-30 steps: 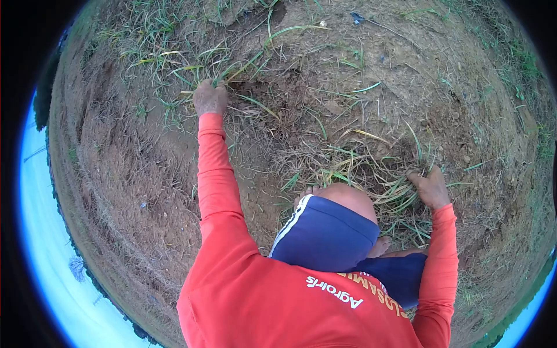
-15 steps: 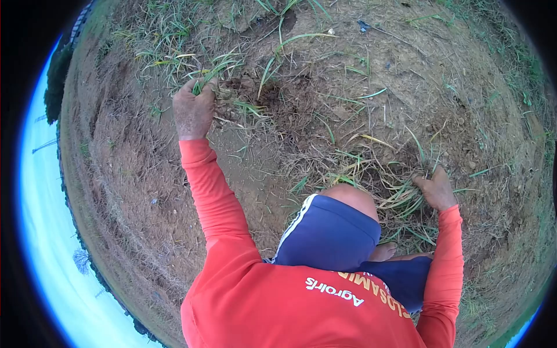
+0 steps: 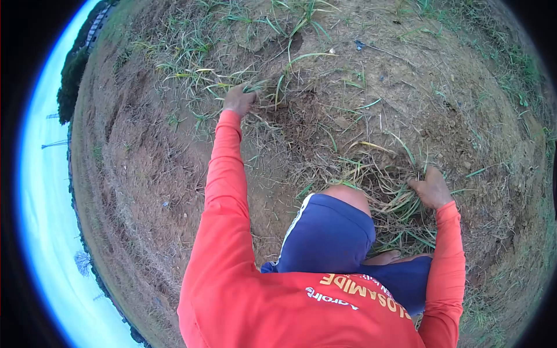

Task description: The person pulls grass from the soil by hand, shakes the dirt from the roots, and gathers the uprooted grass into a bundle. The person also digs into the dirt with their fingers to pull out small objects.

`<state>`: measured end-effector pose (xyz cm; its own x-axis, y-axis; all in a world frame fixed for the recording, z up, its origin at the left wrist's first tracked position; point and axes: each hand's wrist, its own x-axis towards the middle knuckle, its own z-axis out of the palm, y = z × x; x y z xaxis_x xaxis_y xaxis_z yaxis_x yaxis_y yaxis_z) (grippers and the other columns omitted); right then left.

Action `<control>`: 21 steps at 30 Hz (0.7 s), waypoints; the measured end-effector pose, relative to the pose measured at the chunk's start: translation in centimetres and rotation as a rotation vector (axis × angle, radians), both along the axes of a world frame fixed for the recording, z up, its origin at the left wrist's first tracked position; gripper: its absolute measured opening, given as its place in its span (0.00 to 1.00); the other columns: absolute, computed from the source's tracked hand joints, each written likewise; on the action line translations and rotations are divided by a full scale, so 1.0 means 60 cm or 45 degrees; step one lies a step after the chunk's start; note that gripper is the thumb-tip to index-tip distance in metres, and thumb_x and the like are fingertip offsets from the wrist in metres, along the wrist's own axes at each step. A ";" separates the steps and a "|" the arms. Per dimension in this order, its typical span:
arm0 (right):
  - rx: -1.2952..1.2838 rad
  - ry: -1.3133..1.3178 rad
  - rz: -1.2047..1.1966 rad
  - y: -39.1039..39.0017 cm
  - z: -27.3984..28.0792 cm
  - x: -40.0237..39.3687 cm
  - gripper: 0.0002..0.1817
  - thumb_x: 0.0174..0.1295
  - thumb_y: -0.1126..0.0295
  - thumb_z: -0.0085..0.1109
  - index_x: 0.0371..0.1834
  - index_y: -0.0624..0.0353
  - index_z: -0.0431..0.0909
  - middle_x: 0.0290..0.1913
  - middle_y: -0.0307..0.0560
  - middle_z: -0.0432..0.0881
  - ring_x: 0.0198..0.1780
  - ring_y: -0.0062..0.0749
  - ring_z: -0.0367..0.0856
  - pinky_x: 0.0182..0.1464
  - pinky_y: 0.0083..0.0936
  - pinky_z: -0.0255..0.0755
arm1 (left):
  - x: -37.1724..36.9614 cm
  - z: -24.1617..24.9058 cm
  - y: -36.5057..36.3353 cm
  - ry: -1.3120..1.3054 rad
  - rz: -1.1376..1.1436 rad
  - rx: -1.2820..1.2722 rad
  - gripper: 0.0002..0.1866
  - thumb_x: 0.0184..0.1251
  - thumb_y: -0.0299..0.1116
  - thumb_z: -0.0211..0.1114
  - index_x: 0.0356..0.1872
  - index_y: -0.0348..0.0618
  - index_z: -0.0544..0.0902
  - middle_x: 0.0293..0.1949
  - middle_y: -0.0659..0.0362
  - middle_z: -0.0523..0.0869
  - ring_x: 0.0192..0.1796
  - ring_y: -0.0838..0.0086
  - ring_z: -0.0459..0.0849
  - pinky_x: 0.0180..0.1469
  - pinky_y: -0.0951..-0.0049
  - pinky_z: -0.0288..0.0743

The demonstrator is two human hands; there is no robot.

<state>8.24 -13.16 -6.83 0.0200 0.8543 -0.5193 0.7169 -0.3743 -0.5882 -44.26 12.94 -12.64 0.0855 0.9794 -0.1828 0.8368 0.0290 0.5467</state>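
My left hand (image 3: 239, 100), arm stretched out, is closed around a few green grass blades (image 3: 253, 87) at the edge of a patch of loosened dark soil (image 3: 301, 107). My right hand (image 3: 431, 188) is low on the right, its fingers closed on a bunch of grass (image 3: 419, 174); its fingertips are partly hidden among the stems. Beside that hand, a heap of pulled green and dry grass (image 3: 400, 203) lies in front of my bent knee (image 3: 348, 197).
Growing grass tufts (image 3: 191, 46) stand at the upper left. A long-bladed plant (image 3: 290, 43) grows beyond the loosened soil. Bare brown ground (image 3: 168, 174) slopes away on the left. A small blue scrap (image 3: 359, 44) lies farther up. My bare foot (image 3: 386, 258) is tucked beneath me.
My left hand has moved right and slightly up, toward the loosened soil. My right hand has stayed nearly in place at the grass. The view has shifted slightly.
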 end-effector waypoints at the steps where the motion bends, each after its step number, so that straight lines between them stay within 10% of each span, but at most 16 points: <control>1: 0.073 -0.019 -0.035 -0.001 0.012 0.004 0.22 0.60 0.62 0.66 0.48 0.72 0.83 0.41 0.71 0.86 0.47 0.64 0.86 0.53 0.46 0.76 | 0.016 0.029 -0.032 -0.501 0.140 -0.013 0.11 0.68 0.35 0.74 0.44 0.38 0.89 0.39 0.56 0.92 0.40 0.75 0.89 0.48 0.74 0.81; 2: 0.073 -0.031 -0.035 -0.033 0.029 -0.002 0.22 0.60 0.62 0.66 0.48 0.72 0.83 0.40 0.70 0.86 0.46 0.64 0.86 0.53 0.45 0.76 | 0.016 0.035 -0.099 -0.987 0.334 -0.106 0.10 0.69 0.34 0.74 0.45 0.38 0.88 0.39 0.57 0.92 0.39 0.75 0.88 0.48 0.75 0.81; 12: 0.270 0.303 -0.260 -0.030 0.104 0.015 0.23 0.55 0.59 0.66 0.43 0.72 0.82 0.31 0.60 0.84 0.37 0.48 0.84 0.48 0.42 0.75 | 0.138 0.212 -0.151 -1.354 0.166 -0.218 0.09 0.70 0.32 0.73 0.47 0.43 0.85 0.38 0.66 0.87 0.40 0.82 0.84 0.40 0.78 0.79; 16: 0.479 0.150 -0.485 -0.042 0.157 0.056 0.27 0.54 0.57 0.68 0.44 0.74 0.81 0.36 0.57 0.86 0.40 0.45 0.84 0.50 0.39 0.75 | 0.250 0.322 -0.166 -2.033 0.336 -0.040 0.16 0.72 0.41 0.71 0.51 0.43 0.83 0.41 0.61 0.85 0.37 0.73 0.83 0.32 0.74 0.77; 17: 0.436 0.080 -0.568 -0.050 0.175 0.071 0.29 0.53 0.55 0.70 0.44 0.75 0.80 0.39 0.56 0.86 0.43 0.43 0.83 0.52 0.37 0.75 | 0.230 0.304 -0.132 -2.187 -0.181 -0.116 0.19 0.73 0.46 0.70 0.55 0.44 0.82 0.42 0.57 0.87 0.36 0.71 0.83 0.33 0.75 0.77; 21: 0.530 0.218 -0.646 -0.073 0.162 0.143 0.26 0.53 0.56 0.70 0.40 0.72 0.81 0.37 0.55 0.85 0.41 0.41 0.83 0.51 0.36 0.74 | 0.286 0.232 -0.045 -1.330 -0.029 0.145 0.22 0.68 0.49 0.69 0.51 0.42 0.85 0.44 0.49 0.89 0.40 0.60 0.87 0.41 0.64 0.80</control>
